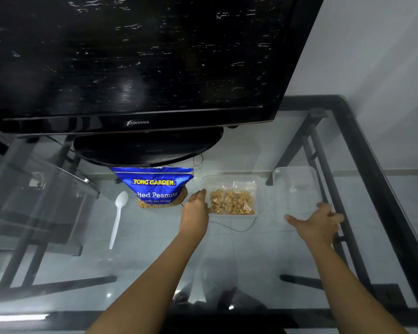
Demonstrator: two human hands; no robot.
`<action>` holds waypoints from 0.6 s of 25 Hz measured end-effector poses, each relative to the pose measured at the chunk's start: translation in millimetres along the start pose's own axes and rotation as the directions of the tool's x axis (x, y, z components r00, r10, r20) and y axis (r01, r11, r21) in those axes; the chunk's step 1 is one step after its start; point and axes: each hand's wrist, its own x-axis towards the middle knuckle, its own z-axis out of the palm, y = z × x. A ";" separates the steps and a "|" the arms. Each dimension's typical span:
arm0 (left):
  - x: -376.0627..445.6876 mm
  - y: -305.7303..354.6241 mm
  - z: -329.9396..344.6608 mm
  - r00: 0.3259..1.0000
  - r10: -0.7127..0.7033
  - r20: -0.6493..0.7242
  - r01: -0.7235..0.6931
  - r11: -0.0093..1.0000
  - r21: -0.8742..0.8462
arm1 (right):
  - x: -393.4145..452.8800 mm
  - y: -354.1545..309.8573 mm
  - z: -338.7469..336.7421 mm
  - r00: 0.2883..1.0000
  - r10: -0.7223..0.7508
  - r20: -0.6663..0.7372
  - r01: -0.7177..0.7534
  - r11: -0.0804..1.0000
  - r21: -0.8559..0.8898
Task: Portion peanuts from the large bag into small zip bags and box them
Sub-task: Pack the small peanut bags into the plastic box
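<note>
A blue bag of salted peanuts [155, 186] stands on the glass table below the television's base. To its right sits a clear plastic box [204, 182] with small zip bags of peanuts [232, 201] inside. My left hand [195, 208] rests against the box's left edge, fingers extended. Further right lies the clear lid [296, 189], flat on the glass. My right hand [320, 221] is at the lid's near edge, fingers spread over its corner; whether it grips the lid I cannot tell.
A white plastic spoon [117, 218] lies left of the peanut bag. A large black television [140, 68] on a round base [147, 148] fills the back. The glass table [251, 261] has a black frame [381, 189] along its right side. A thin wire [234, 229] curves near the box.
</note>
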 end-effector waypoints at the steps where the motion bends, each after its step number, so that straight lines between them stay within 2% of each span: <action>1: -0.5 -0.1 -0.2 1.000 0.001 0.000 -0.001 1.000 -0.011 | -0.4 -2.5 -2.7 0.997 -0.039 -0.062 0.049 0.987 0.154; 3: -4.2 -0.3 -0.3 1.000 -0.001 -0.023 0.001 1.000 -0.030 | -2.3 -10.1 -9.4 0.979 -0.064 -0.196 0.149 0.874 0.463; 4: -6.8 -0.3 -0.8 0.998 0.005 -0.063 -0.007 0.999 -0.033 | -4.0 -14.6 -13.6 0.969 -0.046 -0.241 0.187 0.774 0.605; 6: -12.3 0.1 -3.0 0.980 0.045 -0.196 -0.059 0.996 -0.066 | -10.4 -24.3 -22.2 0.979 0.004 -0.204 0.169 0.546 0.820; 7: -14.3 0.9 -4.5 0.965 0.063 -0.254 -0.096 0.988 -0.123 | -13.5 -28.9 -25.6 0.988 -0.014 -0.153 0.141 0.486 0.862; 8: -16.6 2.6 -7.0 0.960 0.058 -0.275 -0.123 0.967 -0.224 | -16.7 -33.3 -26.5 0.992 -0.075 -0.099 0.124 0.495 0.860; 11: -22.9 14.1 -18.7 0.986 -0.023 -0.164 -0.074 0.827 -0.558 | -30.1 -45.2 -14.6 0.945 -0.314 0.093 0.160 0.689 0.707; 13: -26.3 18.1 -23.3 0.991 -0.032 -0.127 -0.054 0.787 -0.615 | -36.8 -49.3 2.3 0.923 -0.360 0.137 0.196 0.745 0.637; 15: -26.1 16.3 -24.1 0.990 -0.070 -0.119 -0.016 0.801 -0.599 | -39.5 -53.8 16.8 0.915 -0.367 0.168 0.195 0.766 0.613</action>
